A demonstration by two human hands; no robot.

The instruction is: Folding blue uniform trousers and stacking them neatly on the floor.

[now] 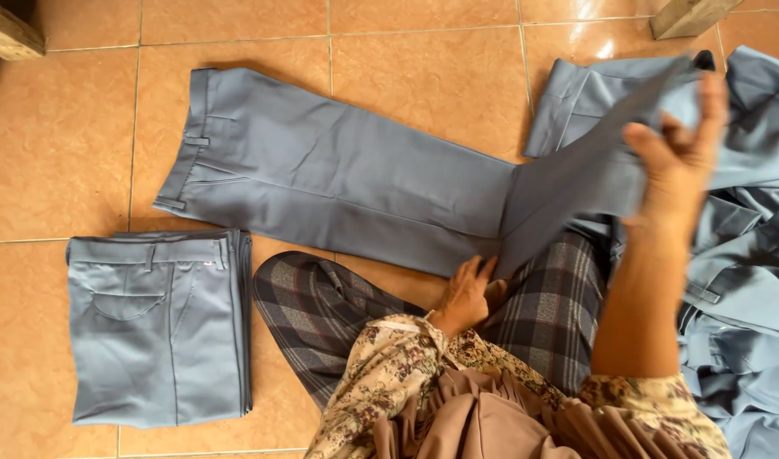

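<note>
On the tiled floor (58, 161), a pair of grey-blue trousers (321, 170) lies flat, waistband to the left and legs running right toward the seated person. Laid out full length like this, the cloth is smooth enough to take a clean fold.

Left hand (468, 293): pressed down on the trousers at the point where the leg bends, just above the checked-cloth knee (321, 306). Fingers lie together, flat against the fabric, not gripping; the hand appears to act as an anchor, so the crease forms at that line and the lower layer does not slide.

Right hand (680, 161): raised, fingers clamped on the hem end of the trouser leg (577, 170), lifting it clear of the floor. The lifted leg runs taut between the two hands, which keeps it straight.

Lower left: a stack of folded trousers (156, 327) of the same colour, edges squared, set apart from the working area but within reach.

Right edge: a loose heap of unfolded grey-blue garments (747, 280), crumpled, touching the person's leg. A wooden furniture leg (683, 15) shows at the top right.
</note>
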